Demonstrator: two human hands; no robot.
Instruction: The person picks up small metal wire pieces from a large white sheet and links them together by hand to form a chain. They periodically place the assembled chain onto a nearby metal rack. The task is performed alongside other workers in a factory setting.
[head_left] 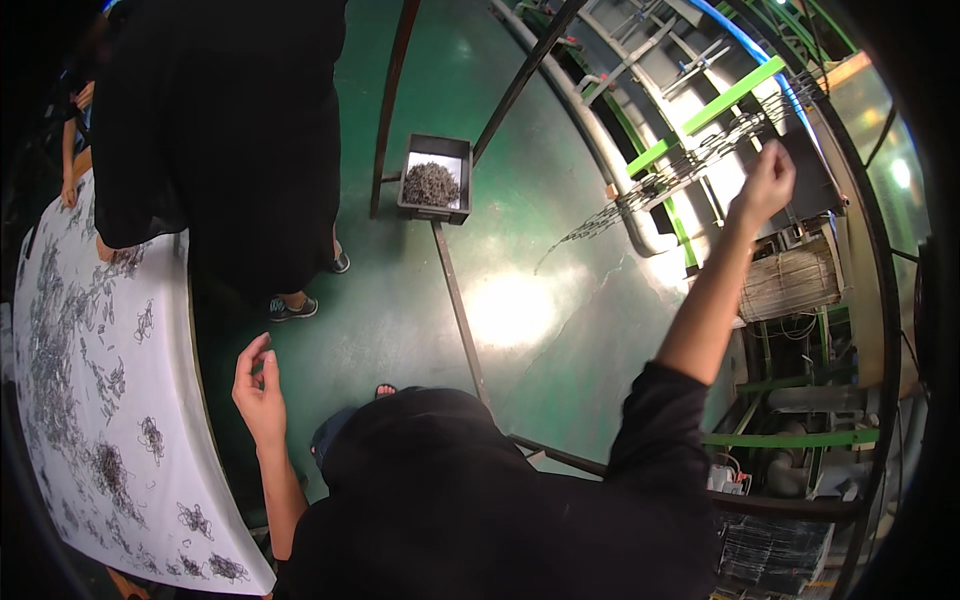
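Note:
My right hand (769,182) is raised at the far right with its fingers curled together. It is close to a long strand of dark metal hooks or links (690,165), which slants down toward the floor. What the fingers hold, if anything, is too small to make out. My left hand (260,396) hangs in the air beside the white-covered table (185,350), fingers apart and nothing in them. Piles of small dark wire-like pieces (112,475) lie scattered over that table.
A grey bin (438,213) partly filled with small dark metal pieces (431,185) stands ahead, by dark frame posts (393,110). A person in black (220,130) stands at the table; another person's arm (69,165) shows behind. Pipes and green bars (735,97) line the right side.

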